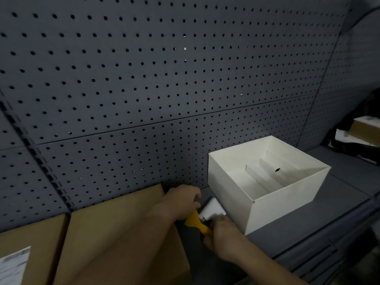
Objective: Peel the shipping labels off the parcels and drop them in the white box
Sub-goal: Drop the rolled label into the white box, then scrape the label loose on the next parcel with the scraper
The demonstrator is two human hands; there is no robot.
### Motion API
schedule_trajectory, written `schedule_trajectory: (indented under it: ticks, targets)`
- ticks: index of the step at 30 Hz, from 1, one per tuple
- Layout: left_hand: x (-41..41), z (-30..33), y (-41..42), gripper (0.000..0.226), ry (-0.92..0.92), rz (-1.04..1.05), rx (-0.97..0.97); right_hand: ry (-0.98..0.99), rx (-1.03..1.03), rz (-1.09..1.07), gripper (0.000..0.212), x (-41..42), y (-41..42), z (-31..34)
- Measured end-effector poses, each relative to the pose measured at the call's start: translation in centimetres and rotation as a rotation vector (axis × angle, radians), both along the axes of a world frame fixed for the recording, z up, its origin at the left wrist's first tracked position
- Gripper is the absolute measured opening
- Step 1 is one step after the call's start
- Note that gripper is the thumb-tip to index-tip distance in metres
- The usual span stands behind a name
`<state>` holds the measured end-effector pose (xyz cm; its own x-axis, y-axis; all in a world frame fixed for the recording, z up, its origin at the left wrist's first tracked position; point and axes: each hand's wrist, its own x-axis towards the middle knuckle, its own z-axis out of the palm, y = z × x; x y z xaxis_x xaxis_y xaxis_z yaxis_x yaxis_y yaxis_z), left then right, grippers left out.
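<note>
Peeled label pinched between both grips (beside white box), yellow scraper beneath

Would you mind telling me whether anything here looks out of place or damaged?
Nothing looks damaged or spilled. The white box sits upright and open on the shelf, and the cardboard parcels lie flat beside it. The only loose piece is the white label between both hands, beside the box.

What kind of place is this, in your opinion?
Probably a packing or warehouse workstation: a dark pegboard wall behind the bench, brown cardboard parcels, one bearing a shipping label, and an open white box.
</note>
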<state>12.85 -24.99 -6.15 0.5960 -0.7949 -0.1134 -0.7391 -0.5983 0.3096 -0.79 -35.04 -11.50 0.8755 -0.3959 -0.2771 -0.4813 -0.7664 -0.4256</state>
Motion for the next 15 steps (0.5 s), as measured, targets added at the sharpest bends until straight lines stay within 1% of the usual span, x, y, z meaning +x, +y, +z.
schedule_trajectory:
  ticks: [3, 5, 9, 13, 15]
  targets:
    - [0.0, 0.1, 0.6, 0.031, -0.064, 0.018, -0.025, -0.069, 0.033, -0.001, 0.030, -0.7, -0.2, 0.2]
    - [-0.3, 0.5, 1.3, 0.036, -0.088, 0.042, -0.068, -0.116, 0.056, 0.011, 0.022, -1.1, -0.4, 0.4]
    - [-1.2, 1.4, 3.7, 0.049, -0.135, 0.141, -0.163, -0.183, 0.153, 0.035, 0.017, -1.4, -0.7, 0.7]
    - [-2.5, 1.8, 7.0, 0.055, -0.148, 0.261, -0.208, -0.296, 0.206, 0.030, 0.017, -0.8, -0.4, 0.8]
    - [-3.2, 1.8, 8.7, 0.055, -0.142, 0.301, -0.210, -0.352, 0.221, 0.036, 0.014, -0.5, -0.1, 1.1]
